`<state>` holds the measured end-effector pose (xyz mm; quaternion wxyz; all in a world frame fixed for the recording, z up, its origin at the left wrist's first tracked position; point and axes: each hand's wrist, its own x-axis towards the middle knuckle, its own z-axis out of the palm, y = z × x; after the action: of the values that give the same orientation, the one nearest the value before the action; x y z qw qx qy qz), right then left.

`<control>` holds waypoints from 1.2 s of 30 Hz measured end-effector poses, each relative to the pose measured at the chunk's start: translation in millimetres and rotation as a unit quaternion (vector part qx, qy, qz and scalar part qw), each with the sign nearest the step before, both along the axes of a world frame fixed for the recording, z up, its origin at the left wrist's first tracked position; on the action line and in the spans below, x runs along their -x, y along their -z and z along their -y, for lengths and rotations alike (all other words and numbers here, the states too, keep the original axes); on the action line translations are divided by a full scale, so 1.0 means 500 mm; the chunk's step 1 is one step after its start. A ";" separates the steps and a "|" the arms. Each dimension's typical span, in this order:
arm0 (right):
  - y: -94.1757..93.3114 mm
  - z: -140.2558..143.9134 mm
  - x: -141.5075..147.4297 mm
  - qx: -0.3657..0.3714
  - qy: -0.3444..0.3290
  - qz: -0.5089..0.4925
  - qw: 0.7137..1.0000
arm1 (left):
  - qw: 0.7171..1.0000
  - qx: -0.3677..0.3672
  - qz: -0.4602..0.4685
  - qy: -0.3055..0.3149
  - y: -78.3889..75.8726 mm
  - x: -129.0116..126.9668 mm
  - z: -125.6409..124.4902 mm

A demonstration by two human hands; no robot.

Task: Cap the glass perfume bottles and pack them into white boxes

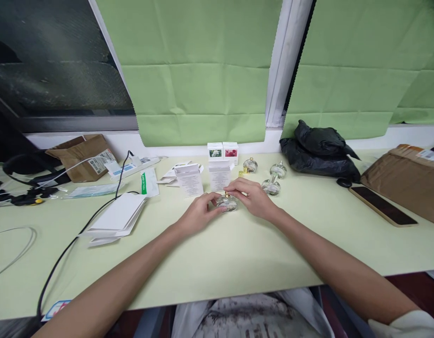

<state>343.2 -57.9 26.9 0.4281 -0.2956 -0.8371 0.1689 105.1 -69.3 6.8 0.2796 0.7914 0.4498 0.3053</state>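
Surface: pale green table (238,253), running along a wall under green paper window blinds (199,70).
Room: dark window pane upper left; white sill behind the table.
Left hand (197,213): fingers curled against the left side of a small glass perfume bottle (227,203).
Right hand (250,197): fingers closed over the bottle's gold top, gripping it.
Bottle position: table centre, between both hands, resting on the surface.
Other bottles: three more glass bottles (271,178) just behind the right hand.
Cartons: two open white cartons (203,178) standing behind the hands, contents not visible; two small printed boxes (223,151) by the sill.
Left side: flat white card stack (116,217), black cable, cardboard box (81,157).
Right side: black plastic bag (319,150), phone (382,205), brown parcel, possibly a padded mailer.
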 end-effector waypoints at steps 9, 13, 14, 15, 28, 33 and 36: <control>0.004 0.003 -0.007 -0.025 -0.011 0.035 0.999 | 1.000 -0.005 0.005 -0.003 0.002 -0.001 0.001; 0.003 0.002 -0.009 -0.035 -0.012 0.056 0.998 | 1.000 -0.006 0.005 -0.002 0.002 -0.002 0.001; 0.002 0.002 -0.009 -0.036 -0.010 0.063 0.997 | 1.000 -0.004 0.004 -0.003 0.002 -0.002 0.000; 0.000 0.003 -0.009 -0.037 -0.008 0.071 0.997 | 1.000 -0.002 0.003 -0.004 0.002 -0.001 0.000; -0.021 0.015 -0.004 -0.061 0.032 0.153 0.986 | 1.000 0.001 0.002 -0.012 0.012 0.000 -0.004; -0.008 0.014 -0.005 -0.104 0.055 0.191 0.974 | 1.000 0.006 -0.002 -0.014 0.007 -0.001 -0.002; -0.002 0.012 -0.005 -0.129 0.059 0.198 0.970 | 1.000 0.013 -0.008 -0.014 0.002 -0.002 0.000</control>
<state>345.6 -63.7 27.7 0.2978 -0.3142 -0.9010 -0.0273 106.0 -69.4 5.8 0.2817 0.7839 0.4669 0.2969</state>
